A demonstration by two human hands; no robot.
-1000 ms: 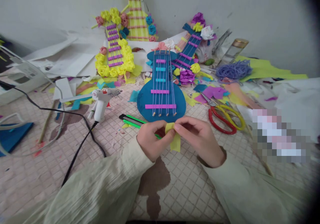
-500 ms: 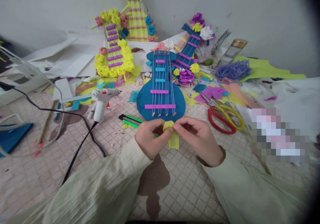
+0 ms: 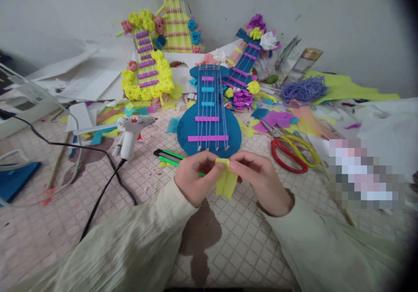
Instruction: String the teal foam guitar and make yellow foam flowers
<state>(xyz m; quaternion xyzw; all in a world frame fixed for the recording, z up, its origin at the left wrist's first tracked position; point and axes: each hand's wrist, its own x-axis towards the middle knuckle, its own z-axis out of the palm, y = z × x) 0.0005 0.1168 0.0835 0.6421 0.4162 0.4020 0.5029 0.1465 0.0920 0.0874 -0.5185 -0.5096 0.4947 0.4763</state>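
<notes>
A small strip of yellow crepe paper (image 3: 226, 183) hangs between my two hands, its lower end loose and slightly creased. My left hand (image 3: 198, 176) pinches its upper left edge between thumb and fingers. The upper right edge is pinched by my right hand (image 3: 255, 175). Just beyond my fingers lies a blue paper guitar (image 3: 231, 124) with pale strings and pink and light-blue bars. A green utility knife (image 3: 170, 157) rests beside my left hand, partly hidden behind it.
A white glue gun (image 3: 129, 137) with a black cord stands at left. Red-and-yellow scissors (image 3: 289, 157) lie at right, near purple yarn (image 3: 303, 90). Decorated guitars, one with yellow flowers (image 3: 148, 72), lean at the back among paper scraps (image 3: 276, 120).
The yellow paper has been turned and spread, so more of its face hangs below my fingers. Both hands keep their pinch in nearly the same place.
</notes>
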